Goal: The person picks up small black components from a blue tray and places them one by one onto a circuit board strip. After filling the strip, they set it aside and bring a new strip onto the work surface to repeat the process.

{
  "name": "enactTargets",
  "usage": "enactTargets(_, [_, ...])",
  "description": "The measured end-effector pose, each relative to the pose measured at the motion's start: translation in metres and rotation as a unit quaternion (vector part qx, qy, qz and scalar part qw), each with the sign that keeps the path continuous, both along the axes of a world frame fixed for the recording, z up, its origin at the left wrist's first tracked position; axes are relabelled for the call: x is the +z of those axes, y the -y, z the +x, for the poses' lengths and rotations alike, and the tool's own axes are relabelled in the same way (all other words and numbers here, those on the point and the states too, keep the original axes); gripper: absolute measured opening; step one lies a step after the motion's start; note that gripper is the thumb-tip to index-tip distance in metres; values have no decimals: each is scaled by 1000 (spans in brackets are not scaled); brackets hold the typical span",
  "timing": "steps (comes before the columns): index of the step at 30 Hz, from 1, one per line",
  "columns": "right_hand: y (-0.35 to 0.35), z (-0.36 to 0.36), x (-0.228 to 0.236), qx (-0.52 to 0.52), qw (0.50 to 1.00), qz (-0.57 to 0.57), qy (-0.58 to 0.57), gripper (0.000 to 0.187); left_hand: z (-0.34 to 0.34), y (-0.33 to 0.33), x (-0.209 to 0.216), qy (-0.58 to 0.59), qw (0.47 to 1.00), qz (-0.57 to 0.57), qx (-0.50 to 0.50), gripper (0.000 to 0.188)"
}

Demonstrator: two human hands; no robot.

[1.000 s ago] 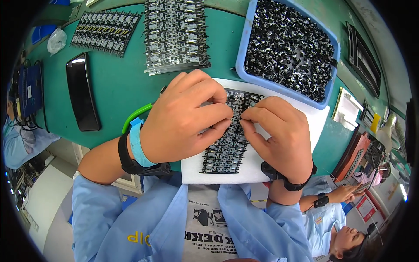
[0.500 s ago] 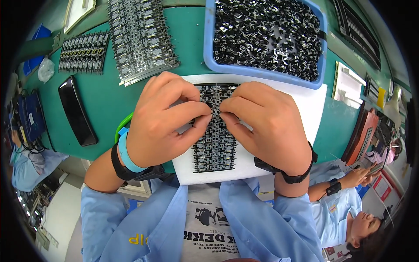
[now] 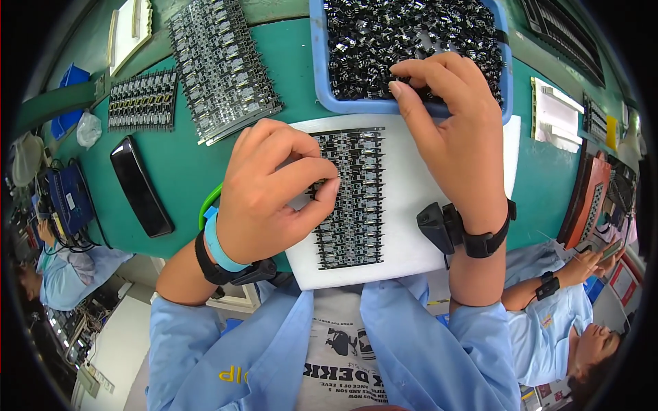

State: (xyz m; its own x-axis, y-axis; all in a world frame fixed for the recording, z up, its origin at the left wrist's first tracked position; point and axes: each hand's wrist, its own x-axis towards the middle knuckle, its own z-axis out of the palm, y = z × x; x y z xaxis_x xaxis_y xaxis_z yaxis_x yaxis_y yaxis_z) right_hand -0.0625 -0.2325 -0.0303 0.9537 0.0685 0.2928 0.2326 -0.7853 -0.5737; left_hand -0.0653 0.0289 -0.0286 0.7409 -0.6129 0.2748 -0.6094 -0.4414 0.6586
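Note:
A black and silver panel of small circuit boards (image 3: 349,205) lies on a white foam sheet (image 3: 418,236) before me. My left hand (image 3: 271,192) rests over the panel's left side, thumb and forefinger pinched together; whatever is between the tips is too small to make out. Over the near edge of a blue bin (image 3: 404,108) is my right hand (image 3: 456,113), thumb and forefinger a little apart, with nothing visible between them. Many small black and silver parts (image 3: 411,41) fill the bin, and the fingertips are just above or touching them.
Stacked board panels (image 3: 223,68) and a smaller panel (image 3: 142,101) lie at the far left on the green table (image 3: 212,164). Nearer is a black phone (image 3: 142,186). A white tray piece (image 3: 555,115) is at the right. Another person (image 3: 555,322) sits to the right.
My right hand has left the panel and moved up and right to the bin, its fingers parting. My left hand stays pinched at the panel. The whole view has shifted slightly.

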Motion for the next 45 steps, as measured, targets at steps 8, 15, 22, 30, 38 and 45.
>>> enactTargets(8, [-1, 2, 3, 23, 999, 33, -3, 17, 2, -6, -4, -17, 1000, -27, 4, 21])
enactTargets(15, [6, 4, 7, 14, 997, 73, -36, 15, 7, -3, 15, -64, 998, -15, 3, 18])
enactTargets(22, [5, 3, 5, 8, 994, 99, -45, 14, 39, 25, 37, 81, 996, 25, -3, 20])
enactTargets(30, [5, 8, 0, -2, 996, 84, -24, 13, 50, 29, 24, 86, 988, 128, -31, 22])
enactTargets(38, [4, 11, 8, 24, 997, 72, 9, 15, 61, 24, 26, 27, 997, -61, 36, 21])
enactTargets(45, [-10, 11, 15, 119, 992, 12, 37, 22, 63, 8, 36, -63, 991, -86, 78, 20])
